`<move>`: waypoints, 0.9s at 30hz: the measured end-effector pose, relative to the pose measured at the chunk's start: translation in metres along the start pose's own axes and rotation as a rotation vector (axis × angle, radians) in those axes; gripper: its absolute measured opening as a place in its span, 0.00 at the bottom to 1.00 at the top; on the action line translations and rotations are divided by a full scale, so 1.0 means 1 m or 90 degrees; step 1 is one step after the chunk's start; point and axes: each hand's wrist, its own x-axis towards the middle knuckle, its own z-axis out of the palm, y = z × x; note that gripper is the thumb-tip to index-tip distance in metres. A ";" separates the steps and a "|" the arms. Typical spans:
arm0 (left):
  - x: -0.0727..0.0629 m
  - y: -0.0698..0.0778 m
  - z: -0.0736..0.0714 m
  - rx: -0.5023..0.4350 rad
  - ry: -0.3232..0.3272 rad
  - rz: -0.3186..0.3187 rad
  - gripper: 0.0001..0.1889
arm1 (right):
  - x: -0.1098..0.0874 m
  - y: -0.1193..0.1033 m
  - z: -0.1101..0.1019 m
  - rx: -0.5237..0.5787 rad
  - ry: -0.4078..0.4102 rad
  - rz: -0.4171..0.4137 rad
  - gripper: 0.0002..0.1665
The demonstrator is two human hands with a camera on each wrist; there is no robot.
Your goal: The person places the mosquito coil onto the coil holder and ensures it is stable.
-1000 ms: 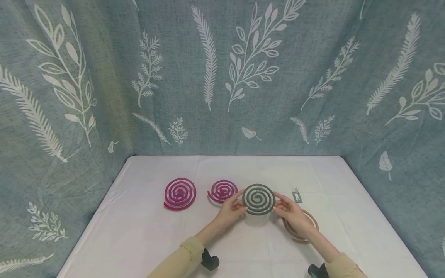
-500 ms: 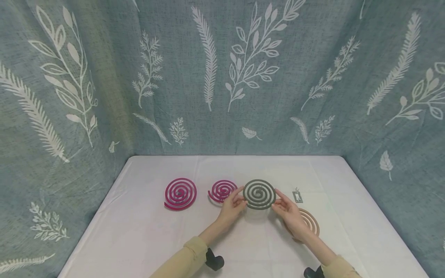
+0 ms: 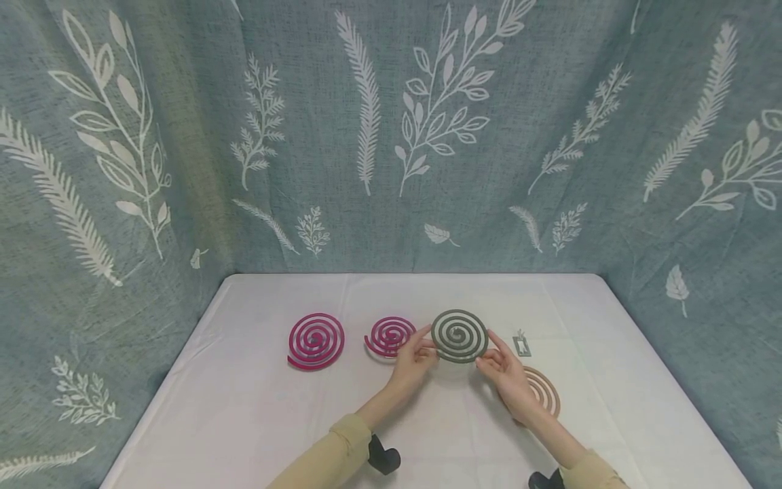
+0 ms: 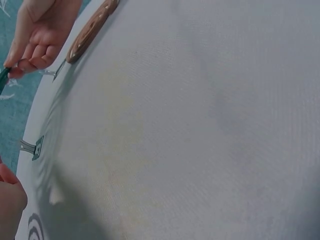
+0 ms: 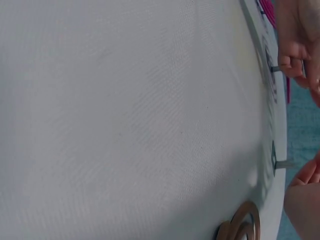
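Observation:
A dark green mosquito coil [image 3: 457,333] is held above the white table between both hands. My left hand [image 3: 414,363] pinches its left edge between thumb and fingers. On the opposite edge my right hand [image 3: 508,380] pinches it the same way, and that edge shows dark green in the left wrist view beside the right hand [image 4: 42,32]. A small metal coil stand [image 4: 37,148] stands on the table between the hands in that view. Partly behind my right hand and wrist lies a brown coil [image 3: 552,392].
Two magenta coils lie to the left: one farther out [image 3: 315,338], one [image 3: 392,335] right beside my left hand, which overlaps its edge. Another metal stand [image 3: 522,345] sits to the right, beyond the brown coil. Patterned blue-green curtain [image 3: 391,136] rises behind the table [image 3: 269,421].
Both hands have moved the green coil slightly up and to the right. More of the brown coil's right side shows beside my right wrist, while its left part is now covered.

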 end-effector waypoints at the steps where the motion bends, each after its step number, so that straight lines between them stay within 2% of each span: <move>1: -0.001 0.003 0.000 0.001 -0.008 -0.010 0.34 | 0.001 0.000 0.001 0.004 0.005 0.000 0.45; 6: -0.004 0.015 0.001 -0.003 -0.034 -0.027 0.38 | 0.002 0.002 0.004 -0.011 0.022 -0.006 0.44; 14: 0.004 -0.005 0.000 -0.021 -0.042 -0.044 0.43 | 0.005 0.004 0.009 -0.057 0.046 -0.015 0.43; 19: 0.005 -0.008 0.001 -0.026 -0.040 -0.038 0.42 | 0.006 0.005 0.009 -0.058 0.059 -0.002 0.42; 21: 0.003 -0.001 0.001 -0.022 -0.039 -0.039 0.40 | 0.006 0.005 0.009 -0.056 0.061 0.002 0.41; 27: 0.004 -0.005 0.000 -0.022 -0.045 -0.029 0.40 | 0.007 0.008 0.011 -0.046 0.070 0.000 0.42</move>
